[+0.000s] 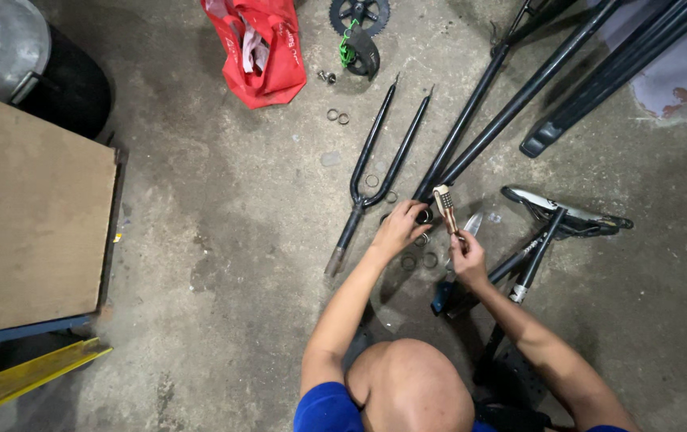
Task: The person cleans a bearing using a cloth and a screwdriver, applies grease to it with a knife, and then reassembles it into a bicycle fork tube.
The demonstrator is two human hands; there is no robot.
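My left hand [399, 228] rests on the end of the black bicycle frame's tube [471, 132], fingers around a dark ring at its opening. My right hand [467, 260] grips a small hammer [444, 208] by its handle, the brownish head raised just above that tube end. A black bicycle fork [375, 164] lies on the concrete floor just left of my left hand. A few metal rings [419, 260] lie on the floor between my hands.
A red bag [257, 50] and a chainring with crank [359, 24] lie at the top. Two small rings [338, 117] sit nearby. A saddle with seatpost [555, 214] lies right. A wooden-topped cart [27, 212] stands left, a yellow bar [23, 378] below it.
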